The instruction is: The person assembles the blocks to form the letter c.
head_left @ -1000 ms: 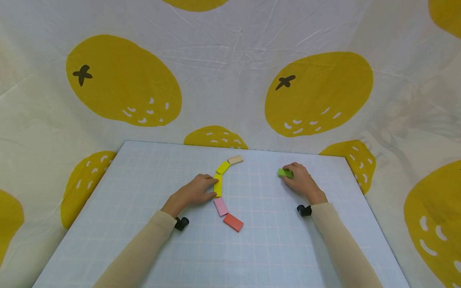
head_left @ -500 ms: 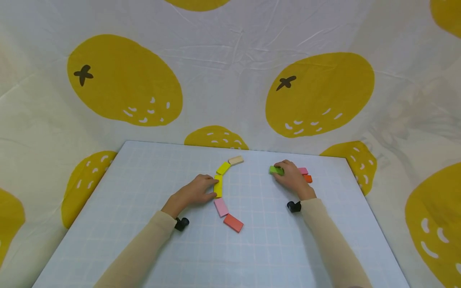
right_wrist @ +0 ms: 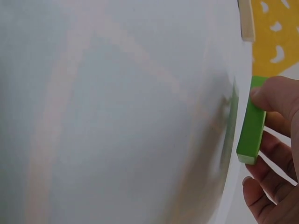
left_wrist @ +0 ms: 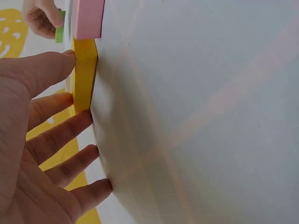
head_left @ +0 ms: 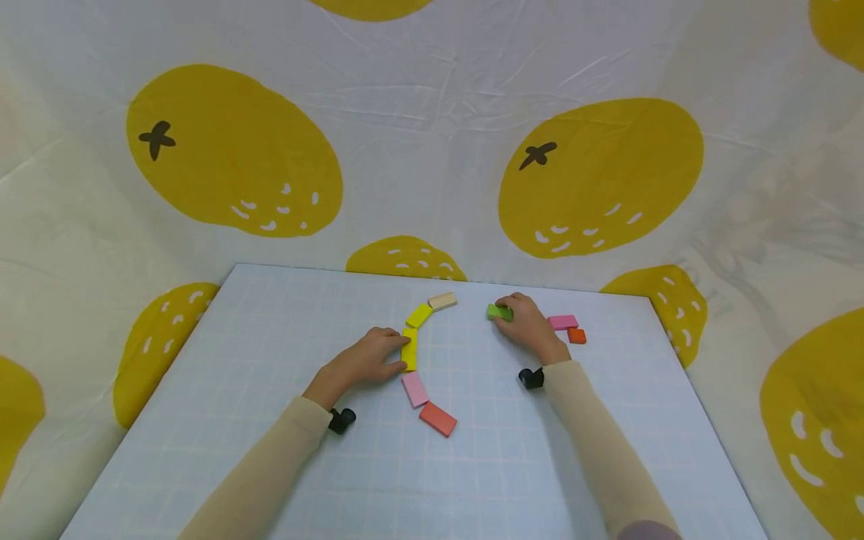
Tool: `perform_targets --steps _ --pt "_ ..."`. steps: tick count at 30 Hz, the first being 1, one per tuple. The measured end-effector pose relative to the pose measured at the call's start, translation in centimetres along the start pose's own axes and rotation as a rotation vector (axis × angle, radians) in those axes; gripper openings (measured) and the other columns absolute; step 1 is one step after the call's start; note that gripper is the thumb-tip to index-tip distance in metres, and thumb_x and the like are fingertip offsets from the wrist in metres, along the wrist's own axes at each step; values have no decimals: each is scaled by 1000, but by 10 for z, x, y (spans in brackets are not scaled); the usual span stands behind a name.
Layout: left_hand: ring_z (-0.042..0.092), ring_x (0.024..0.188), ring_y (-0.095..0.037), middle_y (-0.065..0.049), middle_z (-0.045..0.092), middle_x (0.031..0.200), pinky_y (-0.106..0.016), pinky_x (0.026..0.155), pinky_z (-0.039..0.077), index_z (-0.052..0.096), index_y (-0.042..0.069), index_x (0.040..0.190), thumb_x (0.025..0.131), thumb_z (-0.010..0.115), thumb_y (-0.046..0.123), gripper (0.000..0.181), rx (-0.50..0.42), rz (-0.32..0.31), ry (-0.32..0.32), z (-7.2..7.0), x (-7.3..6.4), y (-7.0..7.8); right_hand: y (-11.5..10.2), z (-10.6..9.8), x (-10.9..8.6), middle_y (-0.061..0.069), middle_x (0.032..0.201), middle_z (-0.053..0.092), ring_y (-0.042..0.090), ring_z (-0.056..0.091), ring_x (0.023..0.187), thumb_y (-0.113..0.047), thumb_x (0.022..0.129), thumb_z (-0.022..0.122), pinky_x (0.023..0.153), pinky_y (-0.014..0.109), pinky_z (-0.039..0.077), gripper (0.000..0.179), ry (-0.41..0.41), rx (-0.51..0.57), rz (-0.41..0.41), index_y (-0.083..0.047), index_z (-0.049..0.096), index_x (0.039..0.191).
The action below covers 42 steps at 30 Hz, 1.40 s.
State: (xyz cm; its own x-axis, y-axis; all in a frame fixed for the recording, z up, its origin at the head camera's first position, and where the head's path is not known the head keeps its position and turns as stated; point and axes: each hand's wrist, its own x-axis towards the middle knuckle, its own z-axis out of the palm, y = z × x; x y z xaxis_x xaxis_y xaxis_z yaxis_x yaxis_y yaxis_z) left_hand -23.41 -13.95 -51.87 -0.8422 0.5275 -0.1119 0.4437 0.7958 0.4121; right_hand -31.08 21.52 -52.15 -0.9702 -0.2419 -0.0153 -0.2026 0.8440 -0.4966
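My left hand (head_left: 367, 355) rests beside a yellow block (head_left: 409, 350). In the left wrist view its thumb and fingertips touch that yellow block (left_wrist: 84, 77), with the fingers spread and fairly straight. My right hand (head_left: 526, 326) pinches a green block (head_left: 496, 312) between thumb and fingers. The right wrist view shows the green block (right_wrist: 252, 123) raised above the table, its shadow below. The yellow block belongs to a curved row with a plain wood block (head_left: 442, 301), a second yellow block (head_left: 419, 315), a pink block (head_left: 415, 390) and a red block (head_left: 438, 418).
To the right of my right hand lie another pink block (head_left: 563, 322) and an orange block (head_left: 577, 336). The white gridded table (head_left: 324, 480) ends at a fabric backdrop (head_left: 418, 150) printed with big yellow fruit shapes.
My right hand has moved left and slightly back with the green block, uncovering the pink and orange blocks at its right. The left hand and the curved row have stayed put.
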Motion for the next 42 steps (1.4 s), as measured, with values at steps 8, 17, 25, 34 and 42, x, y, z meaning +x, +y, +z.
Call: perform_targets --steps 8,17,25,34,42 --pt "53 133 -32 -14 61 142 -48 114 45 60 8 144 98 70 33 54 4 -25 -11 0 1 3 -8 3 8 15 130 60 32 54 116 -26 97 68 111 51 47 38 13 9 -40 -5 67 130" --pt "53 133 -30 -11 61 142 -46 114 46 59 12 145 97 71 37 56 29 -60 -17 0 0 2 -18 3 19 13 131 59 31 54 118 -28 97 70 111 51 48 39 1 14 -23 -8 67 131" --pt "57 132 -29 -6 62 143 -53 108 48 62 19 143 95 70 44 55 107 -59 35 0 -3 2 -26 4 29 13 130 60 31 55 118 -28 97 70 113 50 47 39 -9 -1 -63 -7 68 130" --pt "57 131 -26 -3 63 142 -54 106 48 64 20 140 93 72 47 55 116 -56 36 -3 0 1 -33 8 39 18 126 63 33 58 117 -23 96 71 112 49 46 40 -11 -26 -109 -1 68 129" --pt "59 127 -26 -3 66 137 -53 107 48 65 20 138 94 72 47 52 103 -72 16 -9 6 0 -37 10 41 18 127 63 34 58 117 -22 95 71 112 49 46 40 -16 -31 -94 -1 68 129"
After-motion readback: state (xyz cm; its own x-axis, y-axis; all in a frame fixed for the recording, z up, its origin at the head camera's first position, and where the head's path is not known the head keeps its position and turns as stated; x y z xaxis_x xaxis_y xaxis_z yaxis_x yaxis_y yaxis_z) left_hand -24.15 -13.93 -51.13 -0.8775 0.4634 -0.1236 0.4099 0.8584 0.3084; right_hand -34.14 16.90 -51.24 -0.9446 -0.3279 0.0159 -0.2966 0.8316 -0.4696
